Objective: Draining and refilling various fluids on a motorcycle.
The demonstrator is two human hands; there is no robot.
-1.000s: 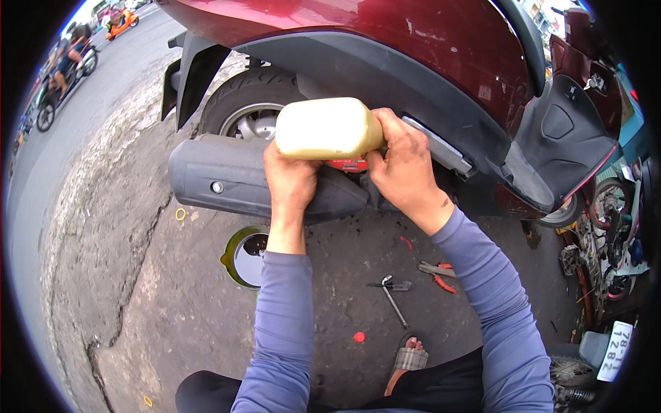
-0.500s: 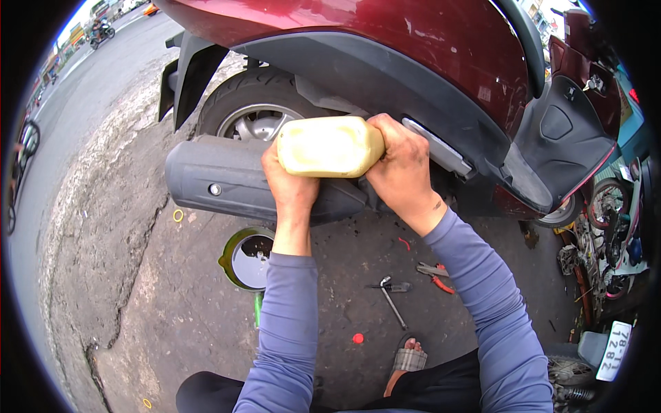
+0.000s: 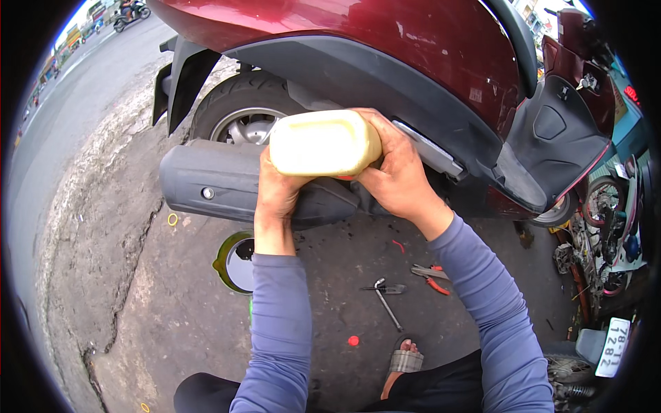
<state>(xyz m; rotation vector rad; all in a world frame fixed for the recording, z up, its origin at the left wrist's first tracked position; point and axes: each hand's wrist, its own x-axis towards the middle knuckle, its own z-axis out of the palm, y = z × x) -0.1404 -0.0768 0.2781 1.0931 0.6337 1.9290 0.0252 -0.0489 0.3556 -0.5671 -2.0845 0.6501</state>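
Observation:
Between my two hands is a pale yellow plastic bottle [image 3: 323, 143], its flat end turned toward me. My left hand [image 3: 277, 193] grips its left side, with the fingers mostly hidden beneath it. On the other side my right hand [image 3: 403, 172] is wrapped round the bottle, thumb low and fingers along the far edge. A small red bit shows under the bottle near the right thumb; the neck is hidden. Behind the hands are the black exhaust muffler [image 3: 237, 180] and the rear wheel [image 3: 224, 127] of a dark red scooter [image 3: 385, 76].
An oil pan [image 3: 222, 267] with dark liquid sits on the ground, left of my left forearm. A socket wrench [image 3: 390, 310], red-handled pliers [image 3: 434, 281] and a red cap [image 3: 353, 341] lie near my sandalled foot [image 3: 406, 358]. Motorbike parts [image 3: 585, 275] stand at right; a road [image 3: 96, 76] runs at left.
The bottle has shifted slightly left and up, its flat end tipped more toward me. My left hand has moved a little left; my right hand's thumb sits lower on the bottle.

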